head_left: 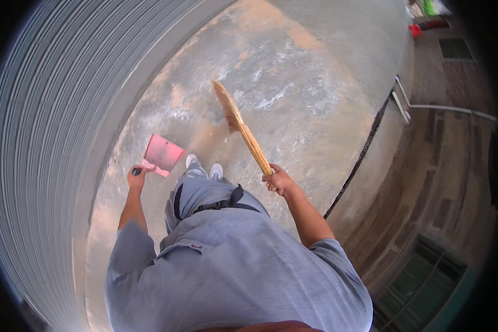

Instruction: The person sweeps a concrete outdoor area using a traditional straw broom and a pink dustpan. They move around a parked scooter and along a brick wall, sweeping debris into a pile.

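My left hand (136, 177) is closed round the short handle of a pink dustpan (165, 153), held out to the left of my legs. The pan's wide part points away from me, toward the front right. In my right hand (280, 181) is the handle end of a straw-coloured hand broom (252, 146). Its shaft slants forward and left, and the reddish-brown bristles (227, 108) fan out at the far end. I cannot tell whether the broom's bristles or the dustpan touch the ground.
Under my white shoes (216, 172) lies a stained concrete floor (293, 72). A grey corrugated metal wall (44, 122) curves along the left. On the right, beyond a dark gap (365, 149), stands a brick wall (415, 182) with a white pipe (448, 108) and a window (423, 276).
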Action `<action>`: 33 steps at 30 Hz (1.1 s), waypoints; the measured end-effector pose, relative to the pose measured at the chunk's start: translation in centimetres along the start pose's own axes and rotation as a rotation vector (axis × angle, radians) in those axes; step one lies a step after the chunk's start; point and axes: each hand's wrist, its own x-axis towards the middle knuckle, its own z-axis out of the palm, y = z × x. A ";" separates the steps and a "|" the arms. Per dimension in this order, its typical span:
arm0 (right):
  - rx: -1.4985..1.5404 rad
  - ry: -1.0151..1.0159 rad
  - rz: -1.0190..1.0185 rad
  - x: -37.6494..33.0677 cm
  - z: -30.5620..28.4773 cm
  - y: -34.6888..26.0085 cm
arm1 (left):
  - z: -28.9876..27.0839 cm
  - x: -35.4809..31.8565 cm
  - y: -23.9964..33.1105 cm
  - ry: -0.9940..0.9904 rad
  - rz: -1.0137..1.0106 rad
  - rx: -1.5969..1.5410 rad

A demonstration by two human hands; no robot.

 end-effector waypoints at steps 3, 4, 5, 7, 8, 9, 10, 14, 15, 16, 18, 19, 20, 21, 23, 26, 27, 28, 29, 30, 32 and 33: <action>0.130 0.062 0.022 4.7 -3.7 -0.8 | 1.8 4.4 5.4 -0.063 -0.014 -0.151; 0.165 0.077 0.025 6.1 -4.4 -0.5 | 1.8 6.4 7.0 -0.058 0.015 -0.208; 0.196 0.095 0.030 7.4 -5.4 0.0 | 2.0 8.5 9.2 -0.074 -0.002 -0.221; 0.298 0.135 0.217 9.5 -7.7 3.8 | 3.1 11.0 12.6 -0.156 -0.061 -0.222; 0.392 0.185 0.325 10.1 -8.2 4.4 | 3.8 13.2 14.0 -0.173 -0.044 -0.219; 0.491 0.237 0.431 10.4 -8.7 4.4 | 4.7 15.5 14.5 -0.197 -0.025 -0.219; 0.600 0.292 0.547 10.3 -9.2 4.3 | 5.6 17.1 15.1 -0.233 -0.011 -0.213; 0.894 0.299 0.592 9.8 -10.5 3.0 | 7.3 21.9 19.7 -0.347 0.082 -0.257; 1.062 0.327 0.614 8.9 -10.7 2.3 | 8.2 23.3 21.3 -0.359 0.047 -0.253; 1.231 0.347 0.636 8.2 -10.9 2.0 | 9.1 24.1 23.0 -0.366 0.014 -0.242; 1.519 0.452 0.707 9.2 -12.2 6.8 | 11.9 27.2 26.8 -0.431 -0.022 -0.229; 1.530 0.474 0.685 9.3 -11.9 6.0 | 12.5 28.8 28.2 -0.443 -0.027 -0.229; 1.520 0.473 0.650 9.6 -11.4 5.3 | 12.4 31.0 29.0 -0.443 -0.028 -0.228; 1.518 0.478 0.612 9.1 -11.2 4.9 | 13.4 33.2 29.2 -0.441 -0.023 -0.194; 1.509 0.453 0.537 9.8 -10.2 4.2 | 14.3 35.6 33.9 -0.444 0.041 -0.016; 1.354 0.404 0.338 10.7 -9.6 3.0 | 16.5 37.6 38.7 -0.448 -0.050 -0.014; 1.162 0.386 0.171 12.0 -10.3 2.0 | 17.4 38.1 41.0 -0.447 -0.077 -0.005; 0.836 0.367 -0.050 13.6 -11.7 0.5 | 18.3 38.4 42.9 -0.434 -0.089 0.004; 0.546 0.389 -0.245 15.8 -12.8 -1.3 | 19.2 39.1 44.9 -0.428 -0.094 0.021; 0.377 0.398 -0.374 18.2 -14.1 -3.3 | 20.2 39.5 46.6 -0.420 -0.102 0.037; 0.856 0.318 0.018 23.4 -16.9 -10.8 | 21.4 40.5 48.6 -0.399 -0.055 0.124; 1.072 0.267 0.246 26.6 -18.7 -16.7 | 22.6 40.9 50.2 -0.397 -0.013 0.146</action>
